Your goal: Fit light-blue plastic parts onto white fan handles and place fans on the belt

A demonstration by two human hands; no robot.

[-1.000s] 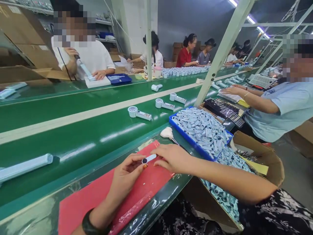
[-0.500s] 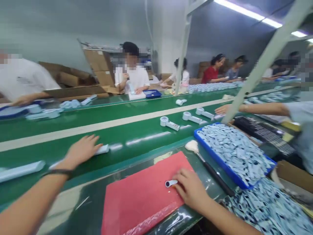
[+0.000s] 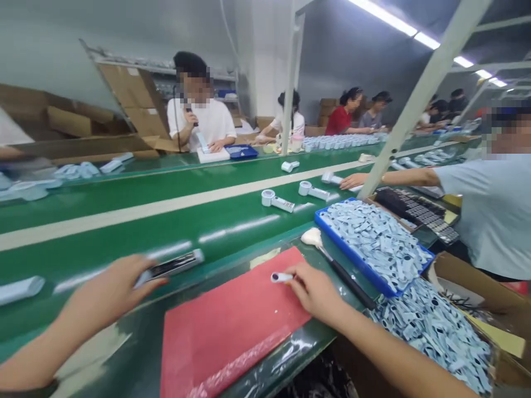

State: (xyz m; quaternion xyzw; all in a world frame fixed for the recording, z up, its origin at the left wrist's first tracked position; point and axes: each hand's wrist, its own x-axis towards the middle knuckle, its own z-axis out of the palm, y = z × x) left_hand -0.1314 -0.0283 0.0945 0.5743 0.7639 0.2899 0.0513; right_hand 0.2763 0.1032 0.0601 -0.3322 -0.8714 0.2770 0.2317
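Observation:
Over the near edge of the green belt, my left hand (image 3: 110, 290) is closed around a long pale-blue handle-shaped housing (image 3: 178, 264). Its upper face is open along a dark inside, and its left end is hidden by my fingers. My right hand (image 3: 317, 290) pinches a small pale-blue plastic cover piece (image 3: 281, 277) with a dark oval spot at one end. That piece is just above the red mat (image 3: 232, 326). Another pale-blue housing (image 3: 20, 290) lies on the belt, left of my left hand.
A blue tray (image 3: 352, 265) heaped with small pale-blue pieces stands right of a black-handled mallet (image 3: 350, 282) with a white head. More pieces (image 3: 440, 331) are piled below it. Round-headed devices (image 3: 276, 202) lie along the belt (image 3: 224, 221). A co-worker's hand (image 3: 354, 181) reaches over from the right.
My left hand has lifted a housing and turned it so its dark open side shows. The small piece stays in my right hand over the mat. The view has shifted to the right.

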